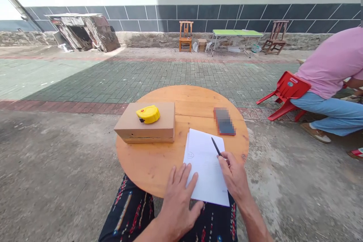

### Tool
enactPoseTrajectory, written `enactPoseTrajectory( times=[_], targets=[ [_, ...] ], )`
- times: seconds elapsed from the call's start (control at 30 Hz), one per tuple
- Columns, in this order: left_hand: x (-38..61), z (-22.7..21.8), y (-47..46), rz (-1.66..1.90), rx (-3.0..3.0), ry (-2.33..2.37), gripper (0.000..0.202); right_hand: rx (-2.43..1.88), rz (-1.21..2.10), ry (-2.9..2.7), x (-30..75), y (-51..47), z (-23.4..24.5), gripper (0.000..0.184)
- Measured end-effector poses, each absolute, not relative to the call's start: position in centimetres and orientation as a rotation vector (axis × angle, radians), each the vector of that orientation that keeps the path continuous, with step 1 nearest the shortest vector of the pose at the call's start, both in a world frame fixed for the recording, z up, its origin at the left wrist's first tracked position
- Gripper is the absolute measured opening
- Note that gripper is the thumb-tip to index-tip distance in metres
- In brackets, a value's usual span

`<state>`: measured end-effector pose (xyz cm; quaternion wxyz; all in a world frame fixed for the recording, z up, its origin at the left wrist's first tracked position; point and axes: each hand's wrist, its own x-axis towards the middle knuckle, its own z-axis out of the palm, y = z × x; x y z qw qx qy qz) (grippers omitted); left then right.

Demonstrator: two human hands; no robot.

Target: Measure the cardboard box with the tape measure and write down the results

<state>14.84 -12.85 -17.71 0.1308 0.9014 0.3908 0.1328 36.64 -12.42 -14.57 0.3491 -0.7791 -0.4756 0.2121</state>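
Outdoors, a paved yard of grey brick and rough concrete runs back to a white wall with a dark tiled band, where a green folding table [237,33] stands between two wooden chairs. Close in front sits a round wooden table [147,166]. On its right half lies a white sheet of paper [205,166], its near end hanging over the table edge above the person's patterned lap. The left hand [178,200] lies flat with fingers spread, pressing on the paper's lower left edge. The right hand [234,176] is closed around a black pen [216,146], whose upper end slants up and to the left over the sheet; the tip is hidden by the fingers. Left of the paper rests a flat cardboard box [147,126] with a yellow tape measure [148,114] on top. A blurred dark rectangular object [224,121] lies just beyond the paper. To the right, well apart, another person in a pink shirt [331,60] sits on a low red plastic chair [286,92]
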Motion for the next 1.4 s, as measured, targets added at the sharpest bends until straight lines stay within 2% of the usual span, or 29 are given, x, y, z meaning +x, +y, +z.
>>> enactPoseTrajectory(
  times=[0.13,0.3,0.47,0.6,0.77,0.93,1.2,1.33,1.4],
  targets=[
    [14.9,-15.7,-11.5,0.354,2.535,1.104,0.07,-1.819,0.794,-1.059,36.0,-13.2,-14.5,0.028],
    [18.6,-13.5,-6.1,0.423,2.682,0.999,0.054,-1.41,0.704,-0.496,33.2,-13.9,-14.8,0.031],
    [22.5,-14.9,-1.1,0.352,2.786,0.801,0.059,-1.277,0.864,-0.21,31.8,-12.7,-15.9,0.036],
    [22.4,-16.9,0.0,0.245,2.781,0.805,0.061,-1.178,0.975,-0.107,31.8,-12.3,-16.7,0.037],
    [22.2,-17.2,-0.2,0.236,2.764,0.806,0.062,-1.155,0.976,-0.114,32.2,-12.4,-17.1,0.038],
    [22.5,-16.3,0.3,0.208,2.686,0.79,0.063,-1.092,0.941,-0.142,32.7,-12.7,-15.9,0.023],
    [16.7,-12.3,-3.3,0.249,2.612,0.849,0.059,-1.415,0.719,-0.455,35.7,-16.2,-13.6,0.023],
    [14.0,-13.8,-8.2,0.181,2.636,0.77,0.06,-1.652,0.721,-0.565,36.1,-17.1,-15.5,0.028],
    [13.7,-15.2,-9.8,0.191,2.647,0.771,0.062,-1.784,0.621,-0.738,35.9,-17.1,-16.4,0.03]
  ],
)
